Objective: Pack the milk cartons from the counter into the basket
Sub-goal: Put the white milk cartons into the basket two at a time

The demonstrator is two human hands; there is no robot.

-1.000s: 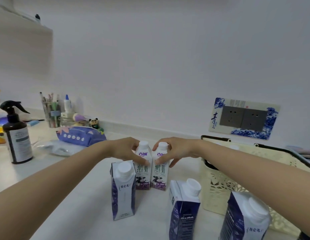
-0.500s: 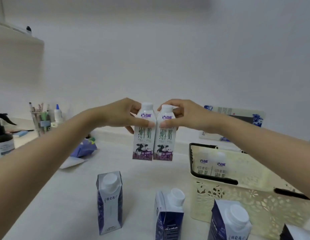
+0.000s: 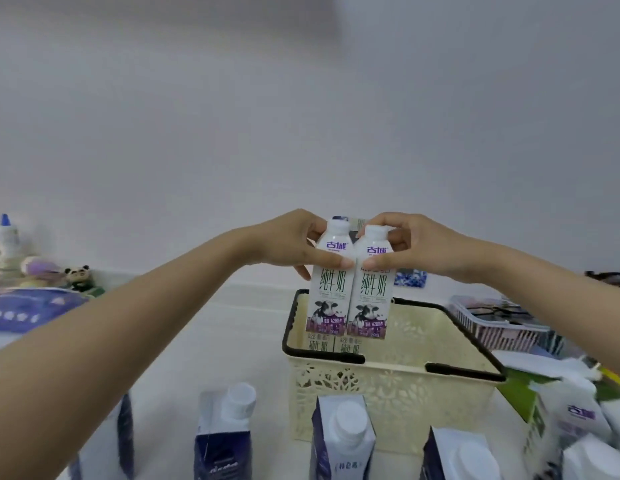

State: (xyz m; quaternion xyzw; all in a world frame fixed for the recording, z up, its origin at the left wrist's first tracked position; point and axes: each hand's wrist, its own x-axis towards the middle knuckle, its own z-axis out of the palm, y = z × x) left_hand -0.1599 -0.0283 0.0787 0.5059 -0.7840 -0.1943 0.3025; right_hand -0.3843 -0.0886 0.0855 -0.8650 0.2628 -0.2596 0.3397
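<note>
My left hand grips a white milk carton near its cap. My right hand grips a second white carton the same way. The two cartons hang upright side by side, touching, above the left part of the cream basket with black handles. Inside the basket, white cartons stand against its left wall, partly hidden. Dark blue cartons stand on the counter in front: one, one and one.
A blue patterned pouch and a small panda figure lie at the left. A glue bottle stands far left. A clear lidded box sits behind the basket on the right. More white cartons crowd the lower right corner.
Both hands closed on the two white cartons on the counter, lifted them together and carried them right, over the basket. The view has shifted right as well.
</note>
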